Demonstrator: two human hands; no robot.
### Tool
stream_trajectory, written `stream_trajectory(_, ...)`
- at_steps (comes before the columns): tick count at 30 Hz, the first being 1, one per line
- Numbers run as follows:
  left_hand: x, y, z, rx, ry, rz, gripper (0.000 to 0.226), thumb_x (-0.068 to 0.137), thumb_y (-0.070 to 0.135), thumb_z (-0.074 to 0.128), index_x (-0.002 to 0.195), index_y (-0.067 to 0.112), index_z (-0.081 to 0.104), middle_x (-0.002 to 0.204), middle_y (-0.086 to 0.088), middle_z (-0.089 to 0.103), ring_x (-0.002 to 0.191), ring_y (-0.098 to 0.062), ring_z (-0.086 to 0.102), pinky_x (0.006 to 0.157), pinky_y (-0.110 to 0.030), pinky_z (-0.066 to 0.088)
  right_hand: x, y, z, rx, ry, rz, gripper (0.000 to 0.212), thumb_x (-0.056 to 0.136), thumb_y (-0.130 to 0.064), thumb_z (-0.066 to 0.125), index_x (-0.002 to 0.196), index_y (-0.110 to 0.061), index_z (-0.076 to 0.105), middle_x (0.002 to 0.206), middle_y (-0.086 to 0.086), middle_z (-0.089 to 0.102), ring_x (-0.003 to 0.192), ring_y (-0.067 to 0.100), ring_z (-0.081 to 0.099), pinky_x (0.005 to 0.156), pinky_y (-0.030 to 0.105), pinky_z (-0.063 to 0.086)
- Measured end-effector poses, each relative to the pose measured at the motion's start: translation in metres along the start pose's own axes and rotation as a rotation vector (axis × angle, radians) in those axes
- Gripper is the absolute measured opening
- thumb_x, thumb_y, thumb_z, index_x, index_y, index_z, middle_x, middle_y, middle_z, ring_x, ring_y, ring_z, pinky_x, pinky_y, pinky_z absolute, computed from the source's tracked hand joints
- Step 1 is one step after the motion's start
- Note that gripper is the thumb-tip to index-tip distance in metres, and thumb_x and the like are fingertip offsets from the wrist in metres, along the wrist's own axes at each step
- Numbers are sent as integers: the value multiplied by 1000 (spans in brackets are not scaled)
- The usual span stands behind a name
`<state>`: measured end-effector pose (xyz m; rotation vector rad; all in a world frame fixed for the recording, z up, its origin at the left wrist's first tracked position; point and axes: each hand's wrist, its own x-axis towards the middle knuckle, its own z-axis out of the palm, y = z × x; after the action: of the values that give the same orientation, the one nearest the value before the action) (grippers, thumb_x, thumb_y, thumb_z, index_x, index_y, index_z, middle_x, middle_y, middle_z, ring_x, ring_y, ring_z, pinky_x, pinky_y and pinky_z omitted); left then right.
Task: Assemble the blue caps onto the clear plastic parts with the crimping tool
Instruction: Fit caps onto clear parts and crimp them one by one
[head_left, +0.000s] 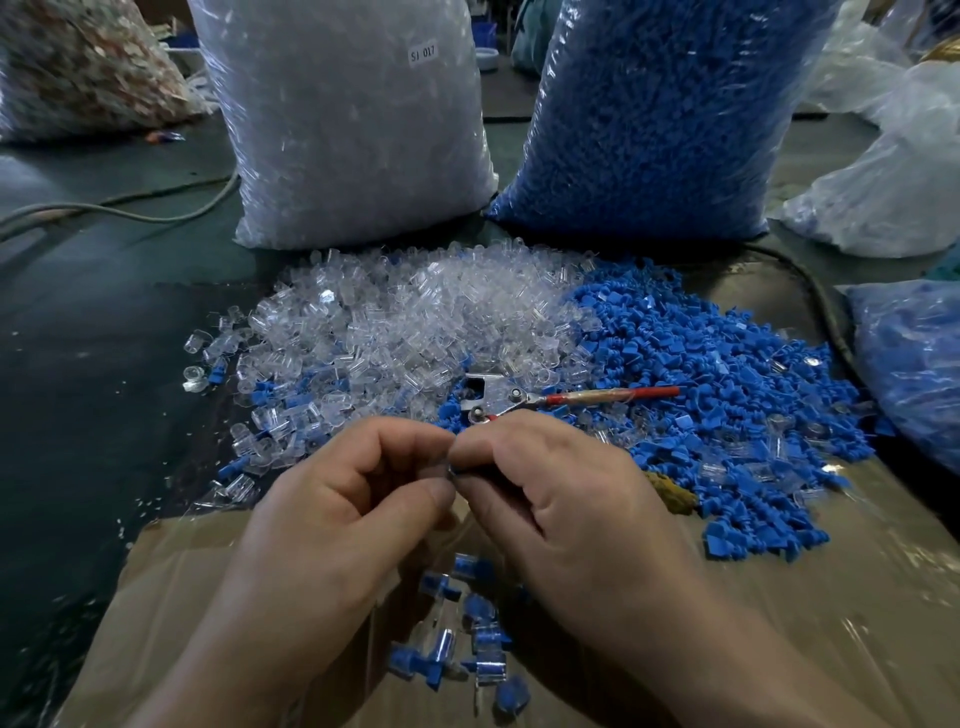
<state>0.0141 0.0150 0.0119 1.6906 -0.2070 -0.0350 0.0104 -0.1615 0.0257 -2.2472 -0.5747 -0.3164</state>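
Head view puts both hands together at the middle of the worktop (78, 374), fingertips meeting over a small piece (456, 470). The left hand (332, 499) and the right hand (561, 493) are both curled and pinch it between thumb and forefinger. Only a sliver of blue shows between them, so I cannot tell whether a clear part is already joined to it.

The crimping tool (498, 400) lies just beyond the fingertips, on the seam between the heap of clear parts (389, 322) and the heap of blue caps (717, 395). Its long axis runs left to right: the metal head sits straight ahead of the pinched piece, and the red handle (623, 394) points off to the right. The right hand is the nearer one and best placed for the handle, as I judge it, while the left could keep hold of the piece.

Nearer the person, below the wrists, a few finished pieces (480, 642) lie on the cardboard (779, 597).
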Motion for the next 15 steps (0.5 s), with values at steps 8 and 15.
stream_trajectory(8, 4, -6, 4, -69, 165, -76, 22, 61, 30, 75, 83, 28, 74, 70, -6, 71, 57, -17, 67, 51, -22, 54, 5, 5, -10, -407, -39, 40, 40, 86, -41, 50, 125, -35, 48, 123, -8, 55, 119, 17, 46, 99, 42, 47)
stream_trajectory(15, 8, -11, -13, -313, 303, -13, 16, 73, 10, 75, 84, 21, 74, 68, -8, 64, 57, -13, 60, 48, -21, 48, 7, 38, -26, -707, -271, 400, 72, 89, -64, 43, 149, -34, 15, 154, -1, 24, 143, 26, 17, 119, 47, 11)
